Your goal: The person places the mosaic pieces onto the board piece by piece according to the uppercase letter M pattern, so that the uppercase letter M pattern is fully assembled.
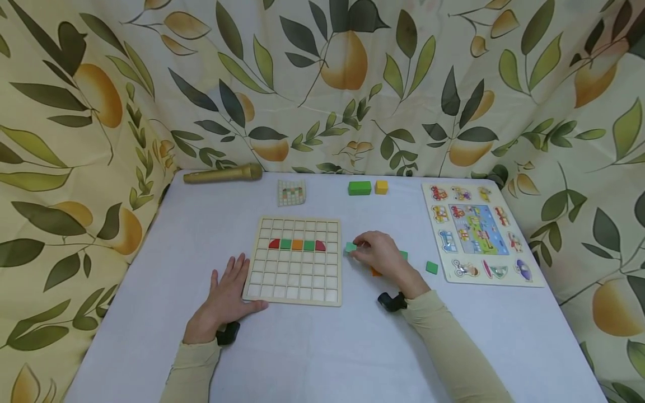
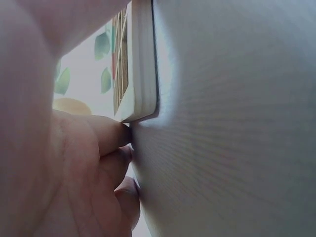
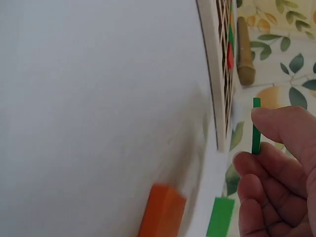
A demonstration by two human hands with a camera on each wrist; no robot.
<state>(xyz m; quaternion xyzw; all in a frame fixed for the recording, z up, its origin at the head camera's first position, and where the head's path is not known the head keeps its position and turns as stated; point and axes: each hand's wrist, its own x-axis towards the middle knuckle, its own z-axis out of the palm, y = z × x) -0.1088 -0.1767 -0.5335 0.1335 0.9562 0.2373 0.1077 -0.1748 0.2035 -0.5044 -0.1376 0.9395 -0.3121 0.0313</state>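
A wooden grid board (image 1: 291, 277) lies on the white cloth, with a row of red, green, orange, green and red pieces across its upper part. The left hand (image 1: 225, 296) rests spread at the board's lower left corner, its fingers touching the frame edge in the left wrist view. Right of the board, the right hand (image 1: 381, 256) pinches a thin green tile (image 3: 256, 126) between thumb and fingers, above the cloth. Under and beside that hand are an orange block (image 3: 163, 211) and a green block (image 3: 220, 217), partly hidden in the head view.
A small pattern card (image 1: 291, 193) and a gold cylinder (image 1: 221, 174) lie at the back. A green block (image 1: 359, 188) and a yellow block (image 1: 381, 187) stand back right. Farther right are a loose green piece (image 1: 431, 267) and a picture puzzle board (image 1: 524, 254).
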